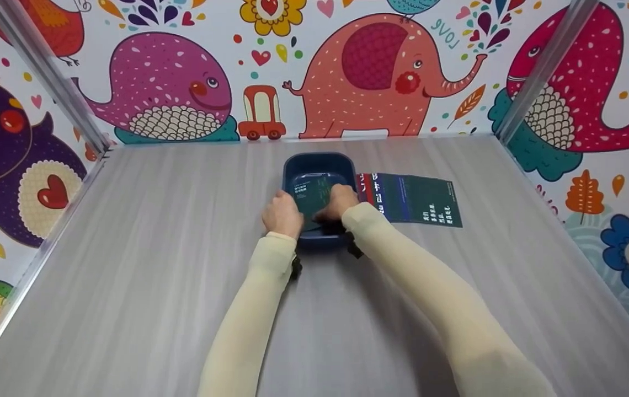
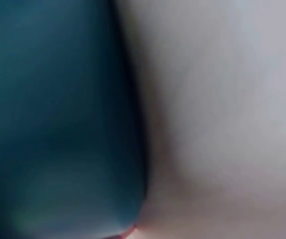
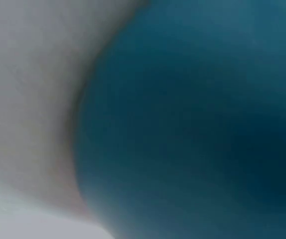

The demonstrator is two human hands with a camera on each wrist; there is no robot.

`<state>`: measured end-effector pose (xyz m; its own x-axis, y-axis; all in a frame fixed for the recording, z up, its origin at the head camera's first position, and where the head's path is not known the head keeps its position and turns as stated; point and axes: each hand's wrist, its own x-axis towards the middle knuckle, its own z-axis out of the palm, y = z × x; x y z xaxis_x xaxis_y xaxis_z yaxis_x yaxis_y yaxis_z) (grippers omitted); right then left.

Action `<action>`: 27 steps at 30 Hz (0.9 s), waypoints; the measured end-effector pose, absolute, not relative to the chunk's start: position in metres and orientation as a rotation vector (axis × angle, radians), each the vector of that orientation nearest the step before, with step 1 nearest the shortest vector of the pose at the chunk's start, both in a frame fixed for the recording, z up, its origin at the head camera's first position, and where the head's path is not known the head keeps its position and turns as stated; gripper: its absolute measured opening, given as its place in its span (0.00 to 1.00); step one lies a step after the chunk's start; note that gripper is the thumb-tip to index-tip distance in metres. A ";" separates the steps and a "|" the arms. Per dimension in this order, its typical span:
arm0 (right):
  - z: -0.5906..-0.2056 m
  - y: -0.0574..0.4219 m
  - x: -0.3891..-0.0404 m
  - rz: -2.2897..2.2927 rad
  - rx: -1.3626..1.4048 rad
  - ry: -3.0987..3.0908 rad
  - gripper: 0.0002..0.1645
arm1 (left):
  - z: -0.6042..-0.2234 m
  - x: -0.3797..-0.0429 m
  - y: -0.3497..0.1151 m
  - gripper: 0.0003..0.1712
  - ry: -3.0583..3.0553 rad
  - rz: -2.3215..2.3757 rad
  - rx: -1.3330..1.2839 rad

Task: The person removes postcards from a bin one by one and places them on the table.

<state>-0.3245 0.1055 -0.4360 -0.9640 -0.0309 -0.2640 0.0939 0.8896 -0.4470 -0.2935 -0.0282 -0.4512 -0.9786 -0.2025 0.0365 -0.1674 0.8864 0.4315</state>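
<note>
A dark blue plastic bin [image 1: 320, 241] stands on the table below the two hands. Inside it a dark green booklet [image 1: 312, 192] with small white print lies tilted. My right hand [image 1: 341, 203] reaches over the bin's right side and pinches the booklet, its thumb lying across the cover. At the bin's left rim is my left hand [image 1: 283, 214], knuckles up; its fingertips are hidden, so its hold is unclear. Both wrist views are blurred, with the bin wall [image 2: 58, 124] close up on the left side and the same bin [image 3: 183, 124] filling most of the right wrist view.
Right of the bin, several overlapping booklets [image 1: 430, 201] lie fanned out, with green, blue and red covers. The grey wood-grain table [image 1: 171, 264] meets cartoon-printed panels [image 1: 270, 60] at the back and sides, with metal posts [image 1: 546, 71] at the corners.
</note>
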 end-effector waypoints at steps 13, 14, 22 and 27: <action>-0.434 0.111 -0.328 -0.773 0.077 2.813 0.23 | -0.451 -0.292 -0.025 0.20 -2.945 -0.649 0.299; -0.434 0.112 -0.328 -0.800 0.096 2.802 0.22 | -0.451 -0.292 -0.025 0.21 -2.946 -0.647 0.301; -0.427 0.115 -0.332 -1.034 0.153 2.696 0.20 | -0.451 -0.294 -0.026 0.21 -2.991 -0.655 0.320; -0.410 0.125 -0.331 -1.108 0.124 2.660 0.25 | -0.451 -0.293 -0.027 0.21 -2.974 -0.665 0.299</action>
<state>-0.3312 0.1248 -0.4095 -0.9633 -0.0201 -0.2676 0.1758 0.7060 -0.6860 -0.2931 -0.0273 -0.4514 -0.9778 -0.2067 0.0348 -0.1722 0.8868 0.4288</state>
